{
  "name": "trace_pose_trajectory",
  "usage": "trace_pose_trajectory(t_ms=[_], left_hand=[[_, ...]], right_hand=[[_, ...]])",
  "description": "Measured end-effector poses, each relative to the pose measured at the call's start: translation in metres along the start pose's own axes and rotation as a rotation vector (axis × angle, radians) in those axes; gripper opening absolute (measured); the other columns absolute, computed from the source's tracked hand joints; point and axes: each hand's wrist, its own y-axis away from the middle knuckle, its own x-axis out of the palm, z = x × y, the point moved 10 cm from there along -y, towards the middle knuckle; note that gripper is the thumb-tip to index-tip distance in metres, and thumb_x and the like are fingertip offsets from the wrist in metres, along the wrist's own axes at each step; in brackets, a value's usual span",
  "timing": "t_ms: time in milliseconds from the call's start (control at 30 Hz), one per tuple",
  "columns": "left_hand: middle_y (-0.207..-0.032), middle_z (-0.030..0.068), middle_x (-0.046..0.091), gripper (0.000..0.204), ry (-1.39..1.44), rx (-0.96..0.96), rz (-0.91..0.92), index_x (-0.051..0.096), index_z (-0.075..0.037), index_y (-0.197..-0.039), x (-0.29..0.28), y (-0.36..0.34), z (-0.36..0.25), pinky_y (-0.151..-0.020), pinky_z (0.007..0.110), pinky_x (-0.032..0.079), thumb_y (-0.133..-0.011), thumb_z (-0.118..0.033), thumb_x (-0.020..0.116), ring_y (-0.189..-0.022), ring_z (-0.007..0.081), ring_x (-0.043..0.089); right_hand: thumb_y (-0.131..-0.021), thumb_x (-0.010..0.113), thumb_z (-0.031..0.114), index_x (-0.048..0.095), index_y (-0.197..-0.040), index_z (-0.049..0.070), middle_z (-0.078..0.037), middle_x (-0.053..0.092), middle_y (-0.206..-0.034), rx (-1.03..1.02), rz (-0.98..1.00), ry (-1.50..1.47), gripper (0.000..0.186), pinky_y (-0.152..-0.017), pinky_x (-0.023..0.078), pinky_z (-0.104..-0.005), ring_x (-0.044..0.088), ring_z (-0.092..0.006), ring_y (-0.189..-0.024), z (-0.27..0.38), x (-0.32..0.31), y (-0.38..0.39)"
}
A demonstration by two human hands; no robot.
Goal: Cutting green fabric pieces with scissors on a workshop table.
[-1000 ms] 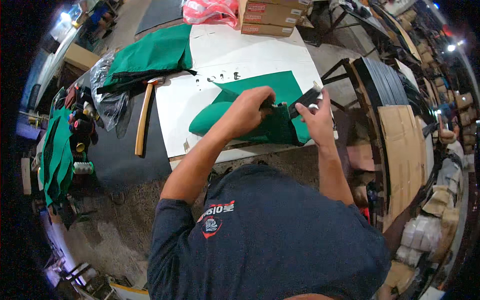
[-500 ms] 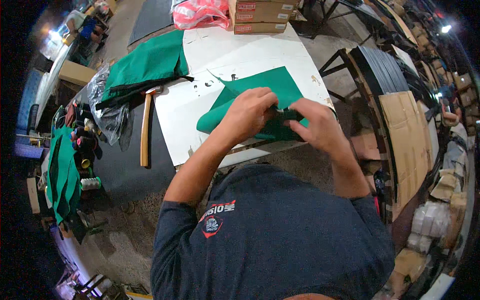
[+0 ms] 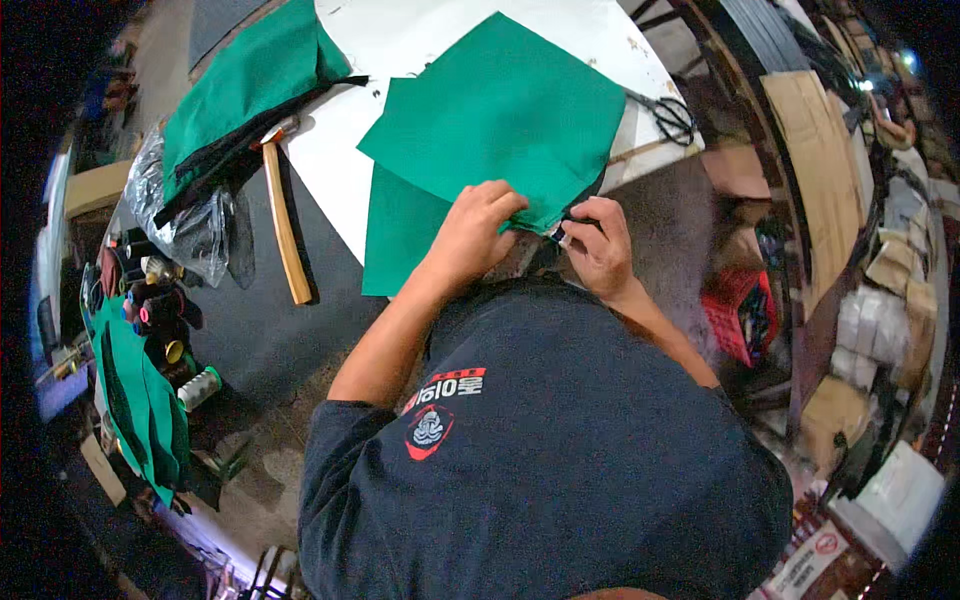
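A large green fabric panel (image 3: 500,110) lies across the near part of the table, over another green layer (image 3: 395,225). My left hand (image 3: 480,228) is closed on its near corner, with the fabric bunched at the fingertips. Just right of it, my right hand (image 3: 600,250) pinches a small black piece with a pale glint at the same corner; fingers hide most of it. A black strip (image 3: 592,192) shows along the panel's right edge, near the right hand. Black-handled scissors (image 3: 672,120) lie beyond the right hand, their blades partly under the fabric.
A wooden-handled hammer (image 3: 285,220) rests left of the white table (image 3: 325,190), beside folded green fabric (image 3: 250,90) and clear plastic (image 3: 205,240). Thread spools (image 3: 198,388) and green strips (image 3: 140,400) are farther left. A red crate (image 3: 740,315) stands at right.
The green panel has been turned and spread out, its corner drawn toward me. Both hands have come nearer my body, and the scissors now show. The view has shifted too.
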Motion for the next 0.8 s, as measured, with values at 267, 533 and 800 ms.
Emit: trace_pose_trajectory(t_ms=[267,533,800], left_hand=[[-0.101,0.0100,0.059,0.024,0.231,0.059,0.174,0.064,-0.007,-0.100,0.022,0.018,0.007,-0.082,0.039,0.041,-0.078,-0.016,0.065,-0.095,0.0296,0.054],[-0.098,0.0111,0.061,0.017,0.108,0.136,0.167,0.064,-0.005,-0.093,0.031,0.010,-0.009,-0.081,0.039,0.045,-0.077,-0.005,0.061,-0.093,0.0316,0.056],[-0.094,0.0122,0.061,0.010,0.031,-0.046,-0.056,0.062,-0.004,-0.090,0.028,0.005,-0.012,-0.077,0.038,0.046,-0.079,-0.004,0.059,-0.090,0.0316,0.058]], right_hand=[[-0.056,0.070,0.001,0.060,-0.083,0.005,-0.010,0.056,-0.096,0.046,0.019,0.032,0.029,-0.081,0.045,-0.0425,0.054,-0.0315,-0.093,0.005,0.010,0.028],[-0.058,0.067,-0.002,0.058,-0.083,0.006,-0.010,0.056,-0.095,0.080,0.053,-0.052,0.028,-0.075,0.048,-0.0366,0.055,-0.0305,-0.089,-0.006,0.005,0.026],[-0.059,0.068,-0.001,0.057,-0.082,0.005,-0.012,0.057,-0.099,-0.040,0.085,-0.147,0.027,-0.075,0.048,-0.0375,0.056,-0.0311,-0.089,-0.007,-0.005,0.015]])
